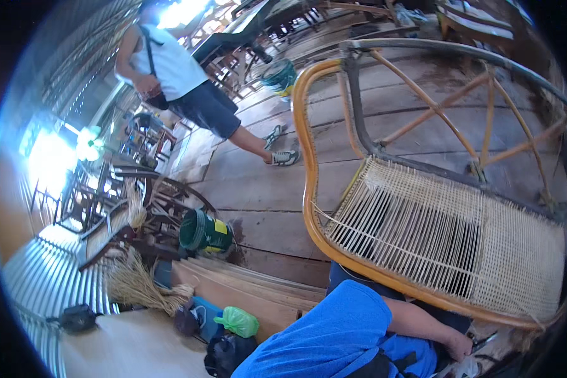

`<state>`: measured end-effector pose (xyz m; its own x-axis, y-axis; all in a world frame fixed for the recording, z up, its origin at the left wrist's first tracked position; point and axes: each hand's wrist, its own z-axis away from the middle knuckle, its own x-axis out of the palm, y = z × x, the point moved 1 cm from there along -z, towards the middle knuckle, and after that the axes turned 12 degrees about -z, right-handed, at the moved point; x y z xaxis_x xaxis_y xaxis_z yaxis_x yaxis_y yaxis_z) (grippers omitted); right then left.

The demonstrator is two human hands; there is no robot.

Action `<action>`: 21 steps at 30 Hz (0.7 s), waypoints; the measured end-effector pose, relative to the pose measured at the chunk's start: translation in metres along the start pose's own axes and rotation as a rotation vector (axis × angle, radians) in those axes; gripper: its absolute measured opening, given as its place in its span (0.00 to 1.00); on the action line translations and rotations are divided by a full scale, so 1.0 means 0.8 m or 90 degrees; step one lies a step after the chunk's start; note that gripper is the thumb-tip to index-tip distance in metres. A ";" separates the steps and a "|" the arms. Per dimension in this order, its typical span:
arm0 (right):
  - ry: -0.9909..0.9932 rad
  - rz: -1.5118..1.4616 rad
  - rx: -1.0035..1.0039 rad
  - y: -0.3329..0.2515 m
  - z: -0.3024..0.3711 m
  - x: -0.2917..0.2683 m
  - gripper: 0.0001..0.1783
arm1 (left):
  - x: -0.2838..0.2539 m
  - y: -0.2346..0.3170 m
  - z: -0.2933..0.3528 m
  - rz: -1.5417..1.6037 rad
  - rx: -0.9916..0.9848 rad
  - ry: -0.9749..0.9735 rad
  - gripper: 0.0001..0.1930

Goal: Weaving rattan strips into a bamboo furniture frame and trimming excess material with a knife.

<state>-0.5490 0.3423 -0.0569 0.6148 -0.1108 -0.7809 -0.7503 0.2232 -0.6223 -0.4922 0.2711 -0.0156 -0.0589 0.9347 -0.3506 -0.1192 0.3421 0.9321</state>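
Note:
Out of a blue sleeve, my left forearm reaches right below the chair frame, and my left hand (460, 346) is at the lower right. Its fingers look curled. A dark, thin tool with a shiny edge (484, 342) pokes out beside them; whether it is in my grip is too small to tell. Just above my arm lies a rattan chair frame (313, 208) with a smooth orange-brown rim. Its woven cane panel (523, 264) is tightly woven at the right and upper edge, while parallel strands with open gaps span the middle. One loose strand crosses them. My right hand is not visible.
A person (176, 69) in a white sleeveless top stands on the plank floor (258, 189). Green buckets (205, 232) (280, 78), a bundle of cane strands (145, 283), a green plastic bag (238, 321) and dark chair frames (164, 189) are around me.

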 end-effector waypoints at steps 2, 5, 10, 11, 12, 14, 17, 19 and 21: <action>-0.008 0.041 -0.021 -0.004 0.012 -0.023 0.27 | -0.001 -0.010 -0.003 -0.005 -0.079 -0.013 0.11; -0.005 0.106 -0.008 -0.005 0.043 -0.061 0.28 | -0.027 0.008 0.009 -0.029 -0.091 0.011 0.12; 0.022 0.204 0.046 -0.019 0.087 -0.117 0.30 | 0.005 -0.034 -0.011 0.006 -0.079 0.026 0.11; 0.032 0.221 0.061 -0.021 0.094 -0.125 0.30 | 0.008 -0.040 -0.013 0.063 -0.085 0.020 0.11; 0.040 0.236 0.078 -0.024 0.101 -0.133 0.31 | 0.011 -0.046 -0.014 0.058 -0.082 0.012 0.11; 0.063 0.270 0.129 -0.030 0.117 -0.151 0.32 | 0.002 -0.034 -0.005 0.092 -0.072 0.011 0.11; 0.039 -0.064 0.334 -0.043 0.132 -0.166 0.24 | -0.014 -0.005 0.010 0.136 -0.105 0.015 0.10; 0.152 -0.283 0.291 -0.025 0.139 -0.155 0.21 | -0.019 0.006 0.014 0.157 -0.115 -0.013 0.10; 0.247 -0.230 0.236 -0.063 0.124 -0.168 0.18 | -0.051 0.056 0.040 0.085 0.009 0.082 0.12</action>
<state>-0.5698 0.4419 0.0844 0.6279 -0.5679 -0.5322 -0.3369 0.4181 -0.8436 -0.4632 0.2511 0.0435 -0.2001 0.9519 -0.2321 -0.0873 0.2186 0.9719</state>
